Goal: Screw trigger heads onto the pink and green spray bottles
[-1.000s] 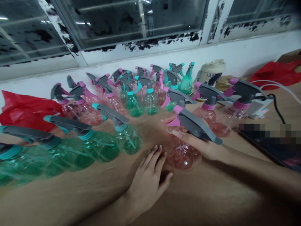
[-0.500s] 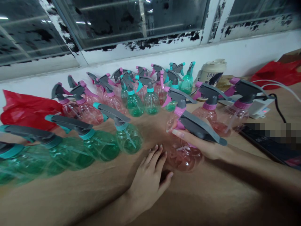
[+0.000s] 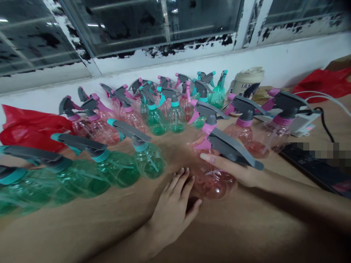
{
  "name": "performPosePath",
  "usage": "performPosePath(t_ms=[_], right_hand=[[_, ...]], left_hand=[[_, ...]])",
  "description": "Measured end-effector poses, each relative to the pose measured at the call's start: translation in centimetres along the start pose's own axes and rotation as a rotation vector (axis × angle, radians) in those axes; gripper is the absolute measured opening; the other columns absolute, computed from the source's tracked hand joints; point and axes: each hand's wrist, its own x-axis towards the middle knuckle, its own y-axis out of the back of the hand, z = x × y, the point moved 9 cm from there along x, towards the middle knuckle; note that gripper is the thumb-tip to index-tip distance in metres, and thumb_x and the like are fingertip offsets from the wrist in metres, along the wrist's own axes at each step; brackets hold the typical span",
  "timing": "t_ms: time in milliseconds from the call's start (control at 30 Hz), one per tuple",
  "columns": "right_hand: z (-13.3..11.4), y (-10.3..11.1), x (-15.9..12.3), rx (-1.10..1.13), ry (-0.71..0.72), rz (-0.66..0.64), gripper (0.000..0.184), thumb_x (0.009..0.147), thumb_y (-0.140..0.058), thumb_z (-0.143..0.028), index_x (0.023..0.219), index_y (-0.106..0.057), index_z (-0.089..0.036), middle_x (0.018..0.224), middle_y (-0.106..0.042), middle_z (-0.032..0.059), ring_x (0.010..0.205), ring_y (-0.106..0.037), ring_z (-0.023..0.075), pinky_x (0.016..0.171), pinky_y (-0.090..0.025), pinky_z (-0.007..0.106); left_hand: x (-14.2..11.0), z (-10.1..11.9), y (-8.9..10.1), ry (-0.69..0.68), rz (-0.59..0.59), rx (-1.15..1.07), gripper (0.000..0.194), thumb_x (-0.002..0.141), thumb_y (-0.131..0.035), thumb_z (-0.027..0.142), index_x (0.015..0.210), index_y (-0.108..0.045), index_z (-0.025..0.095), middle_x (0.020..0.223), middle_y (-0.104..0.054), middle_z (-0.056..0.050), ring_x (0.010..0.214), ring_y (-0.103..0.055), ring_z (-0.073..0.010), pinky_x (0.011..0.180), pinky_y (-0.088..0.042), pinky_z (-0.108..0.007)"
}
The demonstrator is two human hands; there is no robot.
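My right hand (image 3: 233, 170) is wrapped round the neck of a pink spray bottle (image 3: 212, 180) with a grey and pink trigger head (image 3: 231, 148); the bottle stands on the brown table (image 3: 109, 226). My left hand (image 3: 172, 208) lies flat on the table just left of that bottle, fingers stretched out, fingertips touching its base. A green spray bottle (image 3: 146, 157) with a teal collar stands to the left of my left hand.
Several green bottles (image 3: 82, 171) line the left; several pink (image 3: 101, 124) and green ones crowd the back by the wall. Two pink bottles (image 3: 246, 128) stand right, with a white power strip (image 3: 301, 126), cables, a cream jar (image 3: 246, 84) and red bags (image 3: 30, 126).
The pink bottle in my right hand shifted slightly, tilting and settling back; my left hand stayed flat on the table.
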Motion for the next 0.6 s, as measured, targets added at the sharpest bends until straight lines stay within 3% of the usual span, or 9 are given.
performPosePath(t_ms=[167,300,600], right_hand=[[0.5,0.2,-0.3,-0.052,0.006,0.037,0.027,0.079,-0.061,-0.037,0.059,-0.049,-0.025,0.051,-0.043,-0.0049,0.043,-0.042,0.0105,0.045,-0.042,0.027],[1.4,-0.3,-0.5,-0.046,-0.061,-0.021,0.028,0.081,-0.057,-0.041,0.061,-0.05,-0.024,0.057,-0.046,-0.0033,0.052,-0.047,0.012,0.048,-0.044,0.027],[1.4,0.0,-0.5,-0.071,-0.043,0.006,0.025,0.08,-0.06,-0.04,0.063,-0.05,-0.024,0.059,-0.049,-0.0034,0.053,-0.049,0.0127,0.048,-0.044,0.027]], left_hand=[[0.0,0.1,0.1,-0.005,0.001,0.002,0.047,0.09,-0.05,0.034,0.129,-0.043,0.01,0.14,-0.04,-0.016,0.131,-0.033,-0.0289,0.101,-0.038,-0.047],[0.0,0.0,-0.2,0.0,-0.021,0.023,0.05,0.089,-0.052,0.034,0.13,-0.043,0.008,0.14,-0.04,-0.017,0.131,-0.033,-0.0293,0.101,-0.037,-0.047],[0.0,0.0,-0.1,-0.002,-0.02,0.01,0.05,0.089,-0.052,0.034,0.131,-0.042,0.008,0.141,-0.038,-0.017,0.132,-0.031,-0.0289,0.102,-0.036,-0.047]])
